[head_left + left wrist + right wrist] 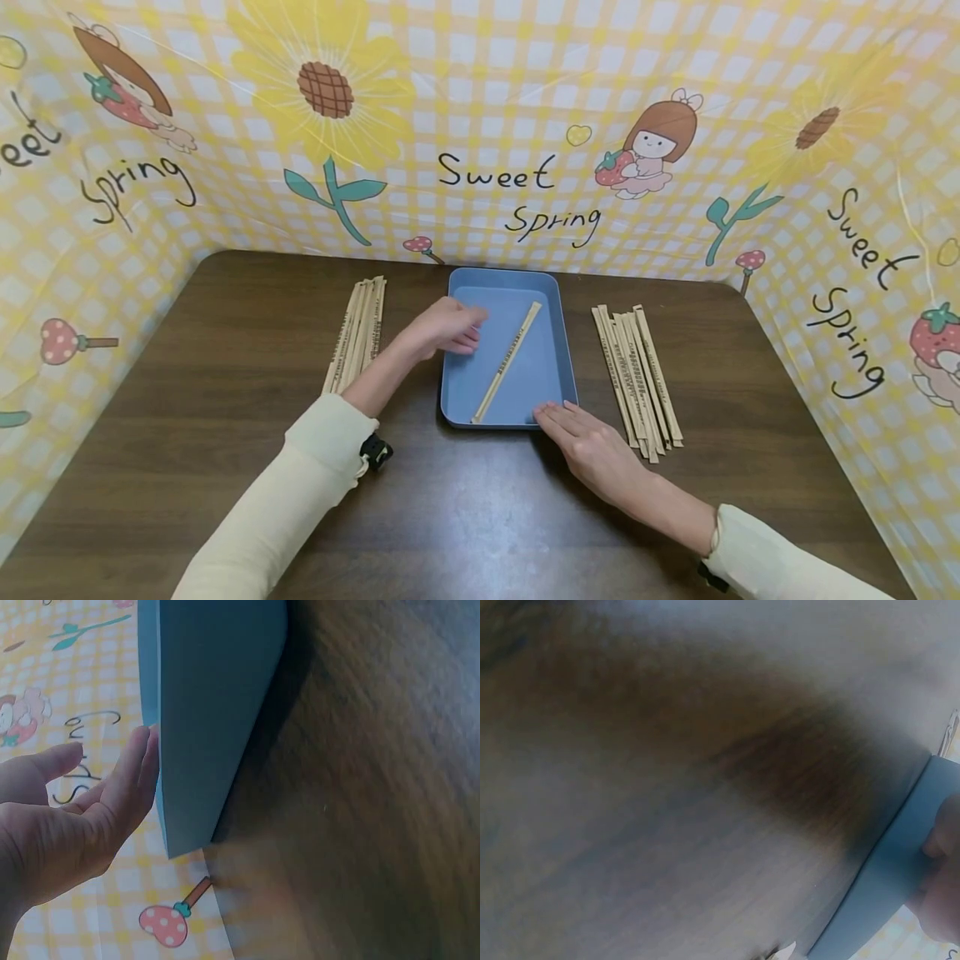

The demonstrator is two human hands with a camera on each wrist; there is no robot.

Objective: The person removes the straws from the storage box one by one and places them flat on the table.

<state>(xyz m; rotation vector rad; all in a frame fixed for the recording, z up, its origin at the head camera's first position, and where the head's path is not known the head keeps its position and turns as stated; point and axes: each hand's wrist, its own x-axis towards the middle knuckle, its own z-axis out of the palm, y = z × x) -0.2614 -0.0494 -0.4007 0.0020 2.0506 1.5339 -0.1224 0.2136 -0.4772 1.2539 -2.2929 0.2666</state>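
A shallow blue tray (514,392) lies on the brown table. One thin stick in a tan paper wrapper (507,360), straw-like, rests slantwise on its floor. My left hand (450,325) hovers over the tray's left side, holding nothing; in the left wrist view its thumb stands apart from the fingers (133,769), beside the tray wall (214,705). At the near right corner, my right hand (596,450) rests its extended fingers on the rim. Only part of that hand (941,877) shows in the right wrist view, against the tray's outer wall (889,877).
Several wrapped sticks (358,329) lie bunched left of the tray, partly behind my left forearm. Another bunch of wrapped sticks (637,375) lies to the right, just beyond my right hand. A yellow checked cloth (495,108) stands around the table's back and sides.
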